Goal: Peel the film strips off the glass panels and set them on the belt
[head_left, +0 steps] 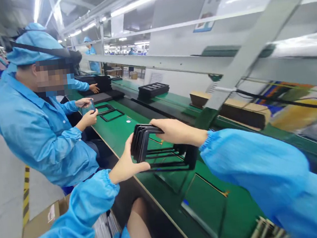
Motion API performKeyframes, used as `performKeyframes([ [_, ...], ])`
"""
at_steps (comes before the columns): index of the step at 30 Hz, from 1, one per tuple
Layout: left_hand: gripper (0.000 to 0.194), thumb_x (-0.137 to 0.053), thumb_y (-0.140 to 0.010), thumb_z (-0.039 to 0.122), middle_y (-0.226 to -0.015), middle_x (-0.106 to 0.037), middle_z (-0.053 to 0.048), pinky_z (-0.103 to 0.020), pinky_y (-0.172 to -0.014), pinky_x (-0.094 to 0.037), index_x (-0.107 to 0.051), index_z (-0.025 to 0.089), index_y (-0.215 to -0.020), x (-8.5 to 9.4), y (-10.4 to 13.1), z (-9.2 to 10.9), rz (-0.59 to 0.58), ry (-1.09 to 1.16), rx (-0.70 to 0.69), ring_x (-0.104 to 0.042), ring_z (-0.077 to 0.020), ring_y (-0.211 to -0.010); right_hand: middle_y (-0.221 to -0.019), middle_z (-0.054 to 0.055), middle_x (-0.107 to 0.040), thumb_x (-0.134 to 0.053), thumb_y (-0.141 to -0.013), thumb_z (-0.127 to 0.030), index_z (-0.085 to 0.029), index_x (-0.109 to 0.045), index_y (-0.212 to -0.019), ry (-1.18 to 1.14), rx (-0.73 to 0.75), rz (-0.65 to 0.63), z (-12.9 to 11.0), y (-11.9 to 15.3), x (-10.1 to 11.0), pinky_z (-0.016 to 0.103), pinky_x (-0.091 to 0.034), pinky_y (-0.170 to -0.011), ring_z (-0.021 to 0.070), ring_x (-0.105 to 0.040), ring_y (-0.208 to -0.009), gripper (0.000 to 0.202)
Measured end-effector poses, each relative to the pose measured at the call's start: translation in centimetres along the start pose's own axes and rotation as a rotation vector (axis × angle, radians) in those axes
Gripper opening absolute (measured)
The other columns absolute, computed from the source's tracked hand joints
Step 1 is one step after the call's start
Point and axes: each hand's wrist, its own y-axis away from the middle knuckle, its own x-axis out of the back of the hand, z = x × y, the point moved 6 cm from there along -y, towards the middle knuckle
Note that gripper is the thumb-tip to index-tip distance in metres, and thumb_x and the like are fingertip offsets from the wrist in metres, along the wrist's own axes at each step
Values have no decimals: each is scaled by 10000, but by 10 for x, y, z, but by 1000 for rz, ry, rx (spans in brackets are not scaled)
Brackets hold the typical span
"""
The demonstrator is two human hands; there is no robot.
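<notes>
Several black rectangular frames (142,145), stacked together and tilted, are held up above the green tabletop (165,185). My left hand (127,163) grips their near left side, thumb along the lower edge. At the top edge, my right hand (173,130) is closed on the same frames; part of its fingers is hidden behind them. Below, a clear rectangular panel (205,208) with a dark edge and a small blue mark lies on the table.
A co-worker in blue (40,119) sits at the left, holding a small panel (87,106). Two black frames (111,115) lie near that person. Black trays (153,89) are stacked farther back. An open cardboard box (41,222) stands at lower left.
</notes>
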Motion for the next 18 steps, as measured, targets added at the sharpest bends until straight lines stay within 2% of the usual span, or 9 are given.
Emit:
performKeyframes([
  [1,1082,-807,-616,410,-1534,-208,-128,-417,-1164,-167,-151,221,-1455,12,-7,-7,103,-28,4,-194,-294,-1418,-921,22,-623,-511,-824,-114,-196,-519,-952,61,45,22,-2,-22,0,240,-344,-634,175,-583,-821,152],
  [3,1025,-797,-621,333,-1471,-322,-128,-419,-1138,-230,-185,221,-1436,39,-22,-30,311,-12,53,-305,-284,-1369,-970,43,-625,-498,-848,-128,-190,-521,-988,167,113,34,-8,-68,-8,251,-348,-652,187,-588,-870,155],
  [5,922,-766,-652,296,-1341,-462,-118,-416,-1091,-303,-238,226,-1404,64,-38,-60,471,43,122,-434,-270,-1270,-1009,63,-623,-478,-863,-117,-178,-527,-1021,243,154,8,-11,-113,-25,265,-354,-681,196,-590,-909,176],
  [7,841,-747,-676,283,-1228,-529,-109,-414,-1054,-339,-276,231,-1372,84,-51,-92,580,75,178,-498,-265,-1190,-1030,77,-622,-454,-874,-90,-169,-542,-1035,290,175,-27,-10,-155,-48,287,-357,-733,207,-586,-945,200],
  [10,793,-761,-671,278,-1173,-539,-96,-405,-1040,-341,-314,241,-1325,106,-65,-137,708,111,229,-501,-264,-1168,-1052,95,-625,-433,-889,-66,-159,-575,-1034,321,195,-66,-5,-213,-87,334,-347,-821,228,-571,-992,223],
  [14,726,-776,-668,279,-1132,-547,-68,-358,-994,-379,-358,261,-1261,123,-82,-193,832,199,308,-518,-238,-1128,-1033,109,-641,-436,-897,-59,-140,-617,-999,321,186,-114,3,-280,-136,383,-342,-885,250,-549,-1031,223],
  [16,673,-739,-715,263,-1124,-543,-60,-337,-938,-420,-344,265,-1260,132,-92,-221,869,260,371,-543,-209,-1067,-1030,110,-641,-448,-893,-59,-124,-622,-992,295,158,-115,6,-305,-159,399,-356,-897,254,-542,-1042,210],
  [18,570,-664,-793,272,-1108,-543,-63,-341,-860,-467,-349,238,-1267,140,-104,-245,847,342,443,-566,-189,-982,-1061,127,-628,-445,-884,-48,-110,-612,-1025,253,123,-86,8,-322,-177,419,-358,-916,261,-523,-1069,228],
])
